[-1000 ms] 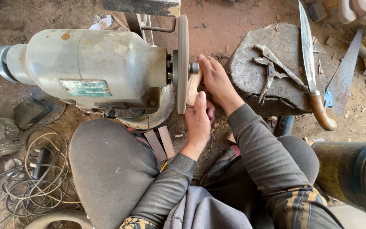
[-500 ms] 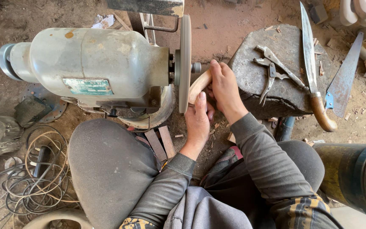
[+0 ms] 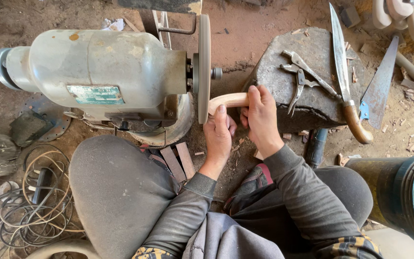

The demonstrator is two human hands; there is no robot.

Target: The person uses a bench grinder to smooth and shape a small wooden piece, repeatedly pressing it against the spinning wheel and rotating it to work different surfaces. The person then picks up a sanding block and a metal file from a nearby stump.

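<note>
The wooden piece (image 3: 228, 100) sat at the centre of the frame, a pale, rounded, slightly curved length of wood. Its long axis ran almost level, left to right, and its left tip met the right face of the disc (image 3: 203, 67), low on that face. From where I watched, I could not tell whether the tip pressed hard or only touched.

Both my hands were clamped on it. My right hand (image 3: 259, 117) wrapped the right end, fingers curled over the top, just right of centre. My left hand (image 3: 219, 136) came up from below, its thumb laid along the underside, close beside the right hand. The left hand was the nearer one to the disc; the right held the far end. So the piece pointed leftward out of my grip, toward the wheel.

The disc stood edge-on to me, mounted on the shaft of the grey motor (image 3: 101, 69) filling the upper left of the frame. A stone block (image 3: 288, 96) lay right of my hands, in the upper right, carrying pliers (image 3: 303, 76) and a long knife (image 3: 343, 76) with a wooden handle. A saw blade (image 3: 379, 84) lay further right. Coiled cable (image 3: 29, 201) sat at the lower left, and a dark bucket (image 3: 403, 192) at the lower right.
</note>
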